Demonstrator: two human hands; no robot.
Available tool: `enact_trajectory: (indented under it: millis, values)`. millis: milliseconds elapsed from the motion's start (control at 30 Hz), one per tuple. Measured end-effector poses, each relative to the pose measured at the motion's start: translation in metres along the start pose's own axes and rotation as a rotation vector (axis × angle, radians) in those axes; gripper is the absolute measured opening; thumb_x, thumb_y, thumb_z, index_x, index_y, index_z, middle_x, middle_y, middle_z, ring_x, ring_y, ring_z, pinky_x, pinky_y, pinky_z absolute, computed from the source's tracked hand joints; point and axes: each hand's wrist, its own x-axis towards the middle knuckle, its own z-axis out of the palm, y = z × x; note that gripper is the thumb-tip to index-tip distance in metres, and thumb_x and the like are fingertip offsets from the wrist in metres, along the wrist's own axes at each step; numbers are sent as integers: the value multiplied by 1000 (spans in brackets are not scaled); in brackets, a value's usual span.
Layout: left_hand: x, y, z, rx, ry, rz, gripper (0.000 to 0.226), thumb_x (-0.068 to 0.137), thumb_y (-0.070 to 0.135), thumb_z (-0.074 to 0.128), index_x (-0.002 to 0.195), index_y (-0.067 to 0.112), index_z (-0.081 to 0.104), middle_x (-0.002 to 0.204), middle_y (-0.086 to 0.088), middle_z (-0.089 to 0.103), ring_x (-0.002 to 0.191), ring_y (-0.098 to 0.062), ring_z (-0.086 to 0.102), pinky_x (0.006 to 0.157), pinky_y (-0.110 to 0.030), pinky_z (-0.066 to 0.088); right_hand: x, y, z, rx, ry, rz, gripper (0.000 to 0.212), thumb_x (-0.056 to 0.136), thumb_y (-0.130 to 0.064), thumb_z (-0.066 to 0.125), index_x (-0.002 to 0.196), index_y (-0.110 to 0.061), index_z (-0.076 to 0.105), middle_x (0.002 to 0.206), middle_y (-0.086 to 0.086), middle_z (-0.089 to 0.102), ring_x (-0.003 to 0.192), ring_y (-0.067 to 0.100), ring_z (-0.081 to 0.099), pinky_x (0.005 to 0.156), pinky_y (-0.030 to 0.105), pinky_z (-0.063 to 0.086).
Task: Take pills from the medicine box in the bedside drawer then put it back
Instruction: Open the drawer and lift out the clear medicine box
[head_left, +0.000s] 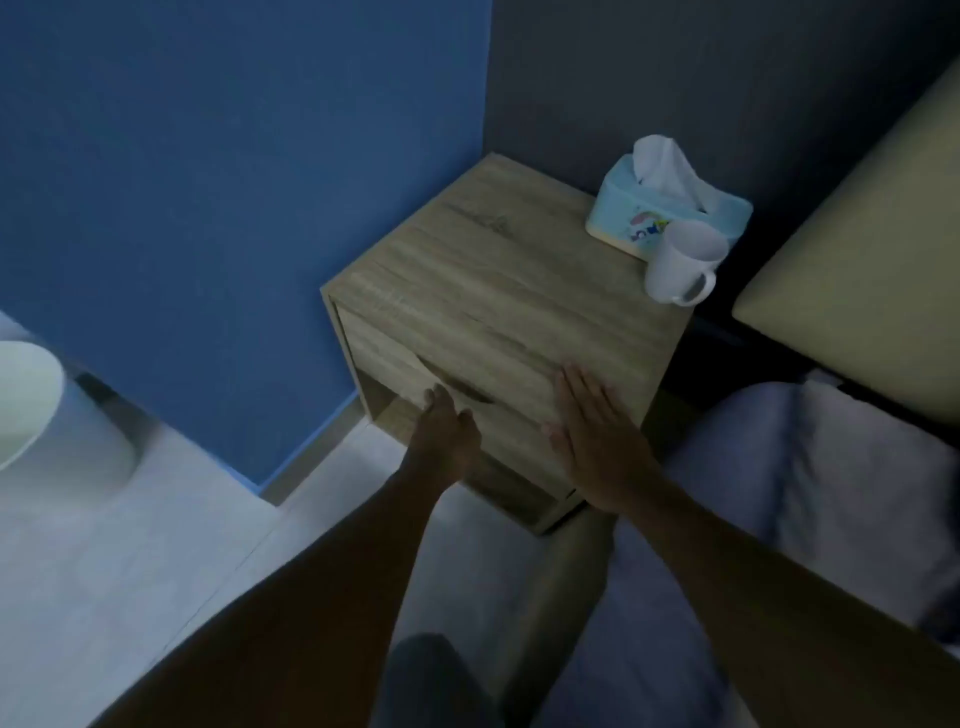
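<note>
A light wooden bedside cabinet (498, 280) stands in the corner between a blue wall and a grey wall. Its single drawer (384, 358) faces me and sits flush in the front. My left hand (444, 431) is at the dark handle slot on the drawer front, fingers curled against the wood. My right hand (592, 436) lies flat with fingers spread on the cabinet's front right corner. No medicine box or pills are in view; the drawer's inside is hidden.
A pale blue tissue box (670, 208) and a white mug (680, 260) stand at the back right of the cabinet top. The bed with grey bedding (810, 488) and a beige headboard (857, 270) is to the right. A white round bin (31, 405) stands on the left.
</note>
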Motion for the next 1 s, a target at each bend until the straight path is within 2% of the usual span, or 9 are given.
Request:
enact_trajectory:
  millis: [100,267,367,433,533,567,667,833,1000]
  values:
    - [17,1,6,-84,87,-27,65,103,24,37,154,5,0,164,-15,8,148,-33,20,117,-39,25,2,3,4,0,59,4,69,101,-48,28,154,-4,29,162,15,28,150,30,26,124,44,19]
    - [37,0,17,-249,212,-71,68,102,22,40,154,7,0,156,-20,32,142,-36,35,114,-43,33,-2,12,9,37,94,2,74,100,-52,27,155,-3,26,163,16,23,153,28,18,125,42,15]
    - [43,-6,25,-324,237,-62,64,101,19,43,153,14,6,142,-18,50,131,-36,48,101,-40,42,-5,13,11,21,103,9,73,100,-51,26,155,-3,25,164,16,23,153,27,18,125,41,15]
    - [46,-8,29,-339,242,-60,63,100,19,43,152,14,7,134,-17,56,122,-33,55,91,-33,42,-5,12,13,28,118,17,72,100,-50,26,155,-4,26,163,15,24,152,26,20,125,41,16]
    - [49,-8,36,-340,263,-39,67,102,23,41,153,10,1,134,-17,56,105,-21,57,87,-30,41,-3,12,16,35,151,30,70,100,-49,29,154,-4,29,162,15,28,151,26,23,125,42,17]
    - [49,-8,38,-337,273,-31,69,102,26,40,154,9,-3,136,-17,55,106,-22,57,90,-32,43,-3,12,17,32,156,30,70,100,-49,29,154,-4,30,162,15,29,151,26,24,124,43,18]
    - [47,-7,39,-375,285,-17,71,101,26,41,153,10,-4,144,-16,50,125,-32,53,103,-41,43,-2,12,17,29,149,31,71,100,-50,26,154,-4,28,163,15,27,151,26,23,124,44,19]
    - [45,-5,37,-410,236,-18,75,99,24,42,152,12,-11,147,-19,45,130,-36,48,109,-50,41,-1,12,17,21,132,23,72,100,-51,23,156,-5,24,164,14,23,152,26,20,124,45,18]
    - [44,-3,34,-387,212,-26,84,98,25,45,150,9,-19,143,-20,48,115,-30,56,96,-36,45,0,13,19,8,119,27,72,100,-51,23,156,-6,22,164,14,23,152,26,20,124,45,18]
